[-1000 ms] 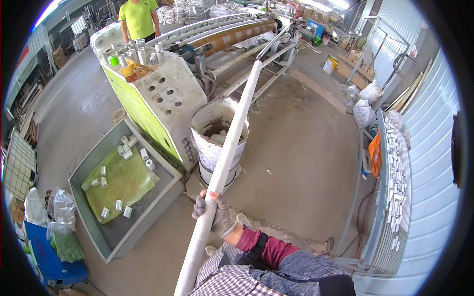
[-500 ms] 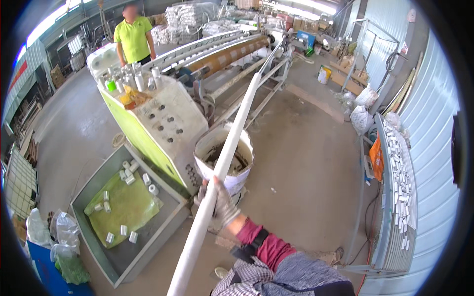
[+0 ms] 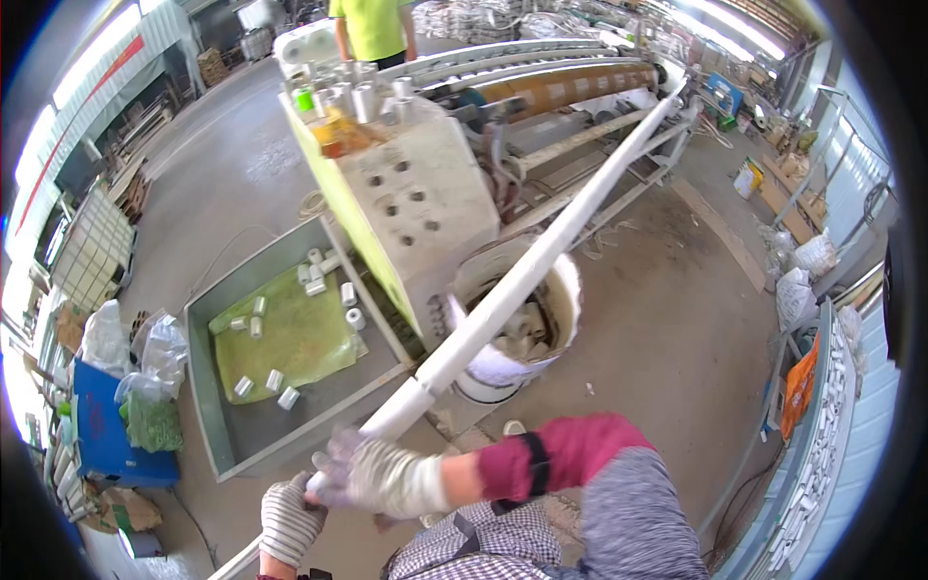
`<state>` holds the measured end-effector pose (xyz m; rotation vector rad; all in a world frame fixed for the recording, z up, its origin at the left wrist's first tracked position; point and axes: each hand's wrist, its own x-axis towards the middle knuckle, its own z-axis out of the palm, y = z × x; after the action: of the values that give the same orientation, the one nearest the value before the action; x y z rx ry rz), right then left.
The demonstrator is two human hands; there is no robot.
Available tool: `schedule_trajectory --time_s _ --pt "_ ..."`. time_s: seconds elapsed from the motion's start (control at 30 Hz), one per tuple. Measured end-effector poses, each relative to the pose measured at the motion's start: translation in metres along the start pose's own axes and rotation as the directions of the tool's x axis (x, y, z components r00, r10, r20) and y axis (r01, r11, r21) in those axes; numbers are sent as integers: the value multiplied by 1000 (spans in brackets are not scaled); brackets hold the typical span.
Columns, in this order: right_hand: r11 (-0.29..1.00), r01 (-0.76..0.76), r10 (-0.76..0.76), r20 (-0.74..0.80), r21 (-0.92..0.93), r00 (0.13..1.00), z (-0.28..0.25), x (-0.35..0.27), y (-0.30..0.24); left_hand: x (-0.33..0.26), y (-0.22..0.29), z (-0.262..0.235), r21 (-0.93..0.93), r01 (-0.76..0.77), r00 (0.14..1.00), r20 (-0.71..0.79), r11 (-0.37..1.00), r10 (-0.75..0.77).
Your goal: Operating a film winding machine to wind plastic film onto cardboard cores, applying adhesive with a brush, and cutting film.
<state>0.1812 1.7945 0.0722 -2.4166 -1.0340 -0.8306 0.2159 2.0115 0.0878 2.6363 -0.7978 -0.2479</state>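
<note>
A long white roll (image 3: 527,275) slants from the machine's far right end down toward me, with a dark seam across its lower part. From its near end a thin white rod (image 3: 242,559) runs on to the lower left. My left hand (image 3: 293,522), in a striped knit glove, is closed round the rod just below the thick part. My right hand (image 3: 382,474), gloved and somewhat blurred, is wrapped over the roll's near end, close beside the left hand. Behind the roll stands a white bucket (image 3: 565,333) with crumpled scraps inside.
A machine with a pale control cabinet (image 3: 411,227) and a brown roller (image 3: 580,87) stands ahead. At left is a grey bin (image 3: 205,411) with several small white rolls on green sheeting. A person in a lime shirt (image 3: 375,27) stands behind the cabinet. A rack (image 3: 822,454) flanks the right.
My right hand has slid down the roll to its near end. My left hand has come into view on the rod. The scene has shifted rightward in the picture.
</note>
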Motion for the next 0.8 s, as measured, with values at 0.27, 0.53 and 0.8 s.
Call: schedule_trajectory --time_s 0.27,0.53,0.8 --pt "943 -115 204 269 -311 941 -130 -133 189 -3 10 7 94 168 979 102 981 -177" --pt "-39 -730 708 -535 -682 462 -331 -333 412 1 -8 9 153 254 959 88 955 -269" --pt "501 -503 638 -92 -704 764 -250 -278 358 -15 -2 -6 45 317 932 168 947 -320"
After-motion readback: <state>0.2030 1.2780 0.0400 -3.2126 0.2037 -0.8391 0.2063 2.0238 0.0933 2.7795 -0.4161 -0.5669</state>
